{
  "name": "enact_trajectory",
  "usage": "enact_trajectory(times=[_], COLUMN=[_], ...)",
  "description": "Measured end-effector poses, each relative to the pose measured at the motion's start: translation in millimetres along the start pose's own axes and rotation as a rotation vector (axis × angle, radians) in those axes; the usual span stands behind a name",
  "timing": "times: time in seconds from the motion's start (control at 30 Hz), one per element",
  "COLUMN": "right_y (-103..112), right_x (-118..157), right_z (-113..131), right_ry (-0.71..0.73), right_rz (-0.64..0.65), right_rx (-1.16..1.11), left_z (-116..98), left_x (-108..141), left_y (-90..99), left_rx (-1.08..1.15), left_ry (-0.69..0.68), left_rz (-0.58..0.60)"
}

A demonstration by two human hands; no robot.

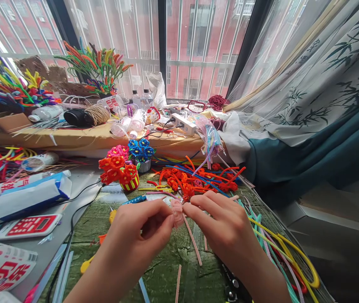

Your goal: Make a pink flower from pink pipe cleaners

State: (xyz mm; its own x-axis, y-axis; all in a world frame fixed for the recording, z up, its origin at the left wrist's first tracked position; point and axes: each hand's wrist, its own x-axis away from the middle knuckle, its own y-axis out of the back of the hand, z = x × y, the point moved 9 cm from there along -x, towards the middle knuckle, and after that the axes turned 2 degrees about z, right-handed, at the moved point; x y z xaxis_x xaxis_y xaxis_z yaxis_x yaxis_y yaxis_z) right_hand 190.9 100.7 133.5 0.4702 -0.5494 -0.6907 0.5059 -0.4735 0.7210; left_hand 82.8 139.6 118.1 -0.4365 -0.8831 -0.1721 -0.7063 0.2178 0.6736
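Between my two hands, above the green wood-grain table top (154, 265), is a pale pink pipe cleaner (177, 213) bent into a small looped shape. My left hand (141, 227) pinches its left side between thumb and fingers. At its right side are the bent fingers of my right hand (220, 223), closed on the same piece; their tips are partly hidden. A straight pink pipe cleaner strand (192, 240) slants down below the shape; I cannot tell whether it is joined to it. Another short pink length (178, 283) lies nearer to me.
Beyond my hands lie red pipe cleaner flowers (186, 179). Pots of orange flowers (118, 168) and blue flowers (141, 149) stand behind. Coloured pipe cleaners (280, 242) lie at right. A calculator (30, 226) sits left, near a black cable (72, 214). A power strip (183, 123) rests on the sill.
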Motion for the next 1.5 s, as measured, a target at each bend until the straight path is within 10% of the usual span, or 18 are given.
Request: enact_trajectory(times=[0.87, 1.3, 1.5], right_y=[2, -3, -9], right_x=[-7, 10, 15], right_z=[9, -34, -41], right_ry=[-0.026, -0.342, -0.431], right_rz=[-0.032, -0.268, -0.383], right_rx=[-0.085, -0.655, -0.887], left_z=[-59, -48, -43], left_x=[23, 35, 33], left_y=[-9.7, 42.3, 43.1], left_rx=[-0.981, -0.655, -0.418], left_ry=[-0.374, -0.138, -0.131], left_rz=[-0.417, -0.663, -0.577])
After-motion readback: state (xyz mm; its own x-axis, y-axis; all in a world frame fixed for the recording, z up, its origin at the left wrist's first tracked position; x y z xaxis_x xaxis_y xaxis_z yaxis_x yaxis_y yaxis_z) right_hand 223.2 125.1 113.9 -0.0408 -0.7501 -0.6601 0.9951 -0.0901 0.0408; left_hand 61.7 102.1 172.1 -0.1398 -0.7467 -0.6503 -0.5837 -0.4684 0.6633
